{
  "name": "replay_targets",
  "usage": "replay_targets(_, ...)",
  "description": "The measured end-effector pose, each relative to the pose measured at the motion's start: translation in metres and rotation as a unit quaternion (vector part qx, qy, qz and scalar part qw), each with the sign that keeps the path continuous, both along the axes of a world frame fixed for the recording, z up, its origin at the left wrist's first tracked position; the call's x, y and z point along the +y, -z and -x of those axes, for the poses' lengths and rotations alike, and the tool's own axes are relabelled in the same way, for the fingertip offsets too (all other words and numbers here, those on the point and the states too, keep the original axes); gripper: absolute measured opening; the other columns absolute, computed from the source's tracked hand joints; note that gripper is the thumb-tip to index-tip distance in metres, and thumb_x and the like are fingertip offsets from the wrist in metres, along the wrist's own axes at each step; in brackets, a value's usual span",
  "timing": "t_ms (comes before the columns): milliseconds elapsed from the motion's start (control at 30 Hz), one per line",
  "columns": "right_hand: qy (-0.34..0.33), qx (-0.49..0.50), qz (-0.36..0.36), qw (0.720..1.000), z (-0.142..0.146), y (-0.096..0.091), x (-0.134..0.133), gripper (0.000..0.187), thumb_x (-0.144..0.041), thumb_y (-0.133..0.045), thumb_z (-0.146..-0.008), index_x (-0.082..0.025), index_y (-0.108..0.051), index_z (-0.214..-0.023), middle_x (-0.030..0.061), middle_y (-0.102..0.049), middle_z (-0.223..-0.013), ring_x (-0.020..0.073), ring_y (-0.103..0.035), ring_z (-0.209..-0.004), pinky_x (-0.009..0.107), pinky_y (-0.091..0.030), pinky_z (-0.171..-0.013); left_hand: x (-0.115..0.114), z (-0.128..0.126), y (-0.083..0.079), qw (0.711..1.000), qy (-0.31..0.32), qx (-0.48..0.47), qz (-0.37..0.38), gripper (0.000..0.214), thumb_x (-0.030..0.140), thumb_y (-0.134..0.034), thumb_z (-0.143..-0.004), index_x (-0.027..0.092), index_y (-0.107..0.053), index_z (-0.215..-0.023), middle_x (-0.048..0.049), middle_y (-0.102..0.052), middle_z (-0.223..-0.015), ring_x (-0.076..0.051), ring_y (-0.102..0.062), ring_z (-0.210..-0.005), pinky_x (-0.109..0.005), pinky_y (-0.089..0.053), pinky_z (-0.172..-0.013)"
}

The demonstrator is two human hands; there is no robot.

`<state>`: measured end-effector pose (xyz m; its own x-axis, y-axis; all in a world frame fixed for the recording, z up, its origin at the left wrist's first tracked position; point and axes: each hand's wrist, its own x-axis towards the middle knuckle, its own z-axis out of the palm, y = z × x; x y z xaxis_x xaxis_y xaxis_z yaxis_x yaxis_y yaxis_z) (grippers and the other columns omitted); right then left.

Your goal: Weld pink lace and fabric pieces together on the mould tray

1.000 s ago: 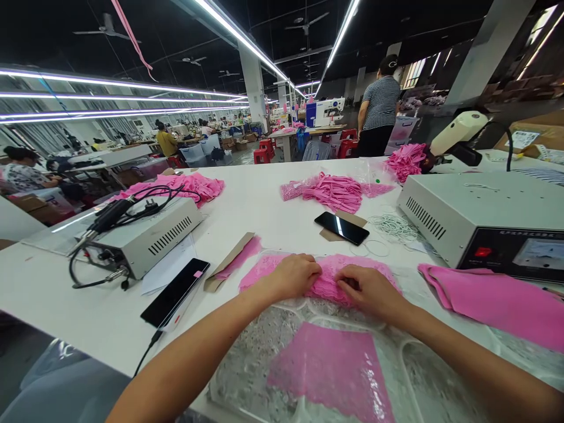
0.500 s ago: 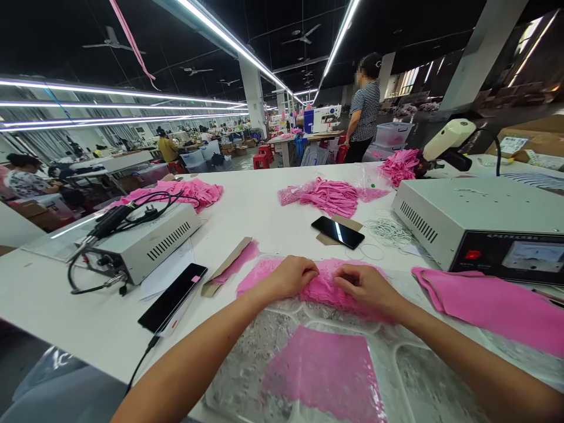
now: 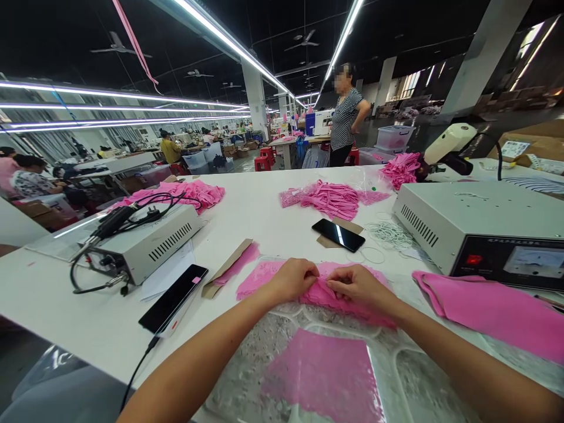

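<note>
Head view, as I log it: pink lace stack (image 3: pixel 325 298), lying on clear plastic packaging (image 3: pixel 238 358), beneath both hands. Left hand (image 3: pixel 294 278): curled over the stack; fingertip grip, I cannot tell. Right hand (image 3: pixel 356 284): now nearer the left, pinching the top lace; both, I judge, now share one layer.

The left hand (image 3: pixel 296 279) and right hand (image 3: pixel 352 285) partly hide the pink cloth (image 3: pixel 258 277); the right gray box (image 3: pixel 480 207) runs past the view's edge.
</note>
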<state>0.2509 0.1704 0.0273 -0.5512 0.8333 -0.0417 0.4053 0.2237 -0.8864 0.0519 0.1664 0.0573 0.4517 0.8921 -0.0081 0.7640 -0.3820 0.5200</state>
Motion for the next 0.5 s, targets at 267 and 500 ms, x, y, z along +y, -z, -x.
replay_targets(267, 0.007, 0.057, 0.047, 0.997, -0.002, -0.005, 0.0, 0.033, -0.04, -0.061, -0.091, -0.015, -0.059, -0.07, -0.0045, -0.055, -0.059, 0.0102, -0.055, -0.055, 0.025, -0.047, -0.056, -0.014, -0.008, 0.006, 0.996, -0.08, -0.027, 0.007, 0.022, 0.034, -0.057, -0.095, 0.014, -0.062, -0.106, -0.0054, -0.065, -0.104, -0.017, -0.064, -0.088, -0.036, -0.055, -0.08)
replay_targets(500, -0.015, 0.075, 0.047, 0.996, -0.002, -0.004, 0.001, 0.036, -0.041, -0.062, -0.091, -0.015, -0.057, -0.067, -0.0052, -0.054, -0.059, 0.0105, -0.054, -0.056, 0.026, -0.047, -0.058, -0.017, -0.017, 0.009, 0.995, -0.075, -0.063, 0.035, 0.02, 0.032, -0.058, -0.095, 0.014, -0.064, -0.1, -0.0041, -0.066, -0.099, -0.016, -0.065, -0.085, -0.034, -0.055, -0.077)
